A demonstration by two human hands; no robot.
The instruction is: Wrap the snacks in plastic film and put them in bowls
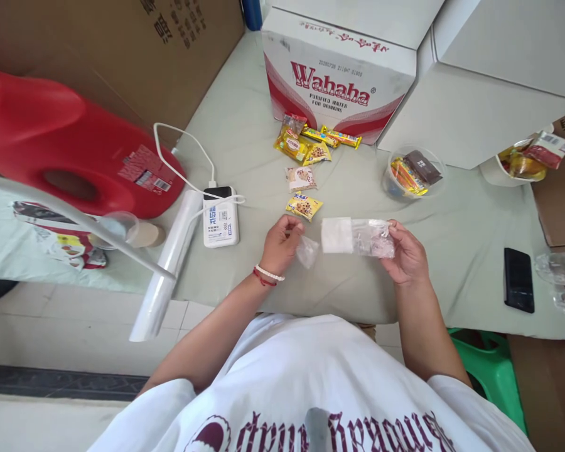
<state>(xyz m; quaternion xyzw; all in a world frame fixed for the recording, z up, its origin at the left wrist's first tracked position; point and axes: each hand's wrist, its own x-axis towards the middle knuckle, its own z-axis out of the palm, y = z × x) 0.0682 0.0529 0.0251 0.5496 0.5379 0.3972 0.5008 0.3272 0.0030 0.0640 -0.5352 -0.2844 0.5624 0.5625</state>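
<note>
My left hand is closed, thumb against fingers, on a small clear plastic bag that hangs from it. My right hand pinches the right end of a clear plastic wrapper. A flat white rectangular piece extends from the wrapper's left end; whether it is paper or cloth I cannot tell. Just beyond my left hand lie a yellow snack packet and a pale snack packet. Farther back, several yellow snack packets are heaped against the white and red carton.
A clear tub of snacks and a white bowl stand right of the carton. At right lies a black phone. Leftward are a white power bank with a cable, a plastic film roll and a red jug.
</note>
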